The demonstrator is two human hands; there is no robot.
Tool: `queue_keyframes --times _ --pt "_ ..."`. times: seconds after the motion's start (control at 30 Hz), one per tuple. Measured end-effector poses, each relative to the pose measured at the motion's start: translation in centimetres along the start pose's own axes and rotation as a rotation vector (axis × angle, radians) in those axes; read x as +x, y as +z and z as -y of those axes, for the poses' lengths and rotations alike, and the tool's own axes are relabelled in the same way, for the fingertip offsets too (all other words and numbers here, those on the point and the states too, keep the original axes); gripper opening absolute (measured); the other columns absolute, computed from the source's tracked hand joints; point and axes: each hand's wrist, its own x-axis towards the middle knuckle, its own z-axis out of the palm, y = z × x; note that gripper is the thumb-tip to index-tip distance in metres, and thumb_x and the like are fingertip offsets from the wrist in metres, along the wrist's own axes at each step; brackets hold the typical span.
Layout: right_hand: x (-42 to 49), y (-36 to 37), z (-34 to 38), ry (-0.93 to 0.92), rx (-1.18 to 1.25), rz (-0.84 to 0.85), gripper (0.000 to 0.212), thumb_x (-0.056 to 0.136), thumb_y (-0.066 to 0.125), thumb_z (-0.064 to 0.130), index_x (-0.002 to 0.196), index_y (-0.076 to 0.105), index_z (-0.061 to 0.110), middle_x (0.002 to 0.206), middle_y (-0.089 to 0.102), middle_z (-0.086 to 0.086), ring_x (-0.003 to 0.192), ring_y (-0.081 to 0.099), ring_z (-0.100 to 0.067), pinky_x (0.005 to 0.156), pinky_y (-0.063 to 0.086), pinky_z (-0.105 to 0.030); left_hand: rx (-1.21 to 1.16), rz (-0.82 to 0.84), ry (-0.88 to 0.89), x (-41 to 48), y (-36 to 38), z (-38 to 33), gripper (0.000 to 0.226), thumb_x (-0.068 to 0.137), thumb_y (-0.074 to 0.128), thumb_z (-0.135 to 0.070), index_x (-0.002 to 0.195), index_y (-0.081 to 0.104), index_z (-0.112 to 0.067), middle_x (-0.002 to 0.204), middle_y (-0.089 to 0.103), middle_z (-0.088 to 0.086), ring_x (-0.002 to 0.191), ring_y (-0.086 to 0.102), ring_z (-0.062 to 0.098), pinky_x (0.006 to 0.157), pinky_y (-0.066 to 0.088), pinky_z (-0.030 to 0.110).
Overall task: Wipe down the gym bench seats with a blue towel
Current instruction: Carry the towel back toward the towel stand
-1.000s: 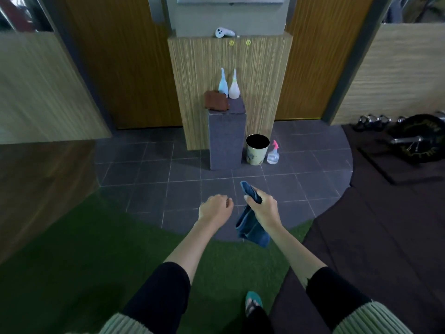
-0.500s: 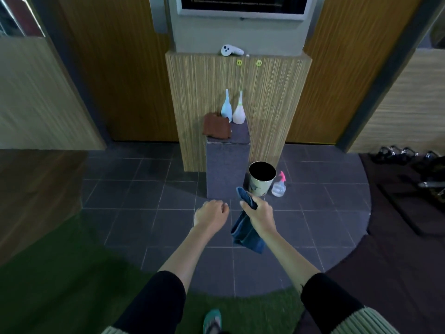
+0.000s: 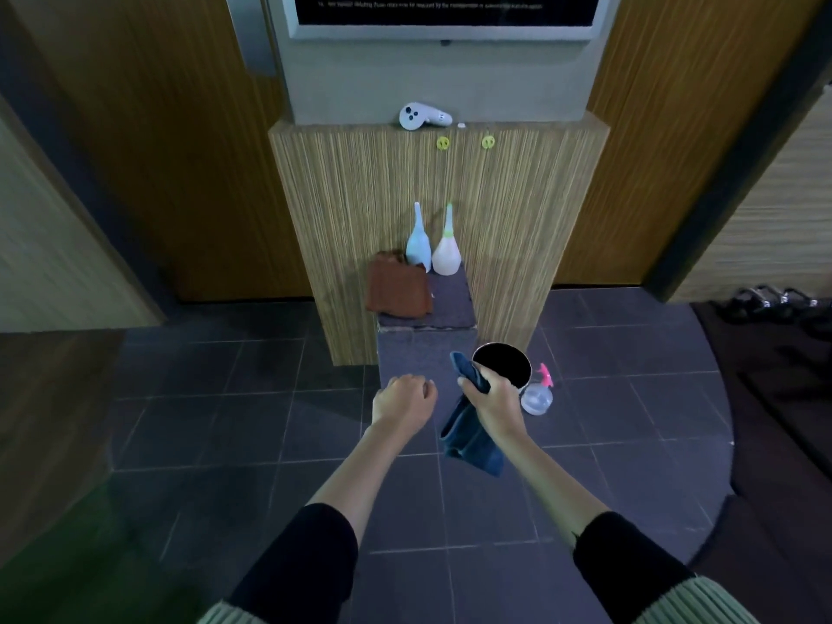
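Observation:
My right hand (image 3: 497,405) grips the blue towel (image 3: 468,436), which hangs bunched below my fist with a short end sticking up above it. My left hand (image 3: 403,400) is held out beside it with curled fingers and holds nothing. Both hands hover over the tiled floor in front of a grey block (image 3: 421,349). No gym bench is in view.
On the grey block lie a brown cloth (image 3: 396,288) and two squeeze bottles (image 3: 433,249). A black-lined bin (image 3: 506,360) and a pink-topped spray bottle (image 3: 538,394) stand on the floor to its right. A white controller (image 3: 423,117) rests on the wooden ledge. Dumbbells (image 3: 774,297) lie far right.
I have walked forward from the green turf onto the tiles, so the grey block, bin and spray bottle are much closer. My hands keep the same pose and grip.

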Motion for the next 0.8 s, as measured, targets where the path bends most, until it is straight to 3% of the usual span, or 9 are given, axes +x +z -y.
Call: queue_keyframes --times 0.17,0.2,0.33,0.4,0.53,0.7,0.8 --pt "9.3 0.9 -1.0 0.041 -0.048 -0.008 0.022 0.09 0.059 0.027 0.1 0.063 0.008 0.066 0.054 0.006 0.06 0.05 -0.007 0.057 0.033 -0.023 0.005 0.024 -0.012 8.7 0.1 0.2 0.041 0.099 0.031 -0.033 0.088 0.061 -0.008 0.094 0.063 0.011 0.092 0.059 0.03 0.078 0.048 0.04" --pt "11.1 1.0 -1.1 0.044 -0.055 0.002 0.018 0.09 0.059 0.027 0.099 0.061 0.011 0.068 0.056 0.005 0.062 0.051 -0.009 0.061 0.033 -0.024 0.0 0.02 -0.021 10.4 0.2 0.1 0.041 0.099 0.031 -0.033 0.088 0.061 -0.007 0.095 0.063 0.012 0.094 0.058 0.031 0.078 0.047 0.04" --pt "18.7 1.6 -1.8 0.025 -0.077 0.04 0.038 0.092 0.057 0.028 0.125 0.058 0.011 0.1 0.068 -0.01 0.091 0.062 -0.024 0.068 0.037 -0.026 -0.014 0.031 -0.054 17.8 0.6 -0.2 0.04 0.099 0.031 -0.03 0.087 0.06 -0.006 0.098 0.063 0.016 0.098 0.056 0.033 0.078 0.046 0.04" --pt "22.3 1.9 -2.2 0.015 -0.066 0.06 0.039 0.092 0.057 0.027 0.128 0.056 0.012 0.104 0.068 -0.009 0.094 0.063 -0.025 0.071 0.041 -0.027 -0.033 0.032 -0.077 21.4 0.8 -0.1 0.04 0.099 0.031 -0.029 0.085 0.059 -0.005 0.098 0.062 0.017 0.095 0.056 0.034 0.078 0.045 0.042" --pt "29.3 3.3 -3.7 0.043 -0.061 0.121 0.041 0.093 0.056 0.029 0.131 0.054 0.015 0.113 0.067 -0.004 0.1 0.062 -0.019 0.075 0.044 -0.026 -0.022 0.055 -0.117 28.1 1.8 0.0 0.039 0.1 0.03 -0.03 0.097 0.061 -0.007 0.107 0.06 0.01 0.108 0.049 0.028 0.087 0.044 0.041" --pt "36.1 5.5 -6.2 0.057 -0.094 0.136 0.039 0.092 0.057 0.027 0.129 0.056 0.014 0.108 0.068 -0.005 0.096 0.063 -0.019 0.066 0.035 -0.019 0.018 0.075 -0.127 34.8 3.5 0.7 0.036 0.099 0.03 -0.029 0.102 0.061 -0.011 0.111 0.06 0.007 0.111 0.05 0.026 0.088 0.042 0.038" --pt "39.7 7.3 -7.8 0.054 -0.133 0.135 0.034 0.092 0.057 0.024 0.124 0.057 0.013 0.103 0.067 -0.007 0.091 0.063 -0.023 0.063 0.035 -0.024 0.073 0.07 -0.123 38.1 4.7 1.7 0.034 0.099 0.031 -0.029 0.115 0.057 -0.016 0.121 0.057 0.003 0.115 0.049 0.024 0.095 0.036 0.037"
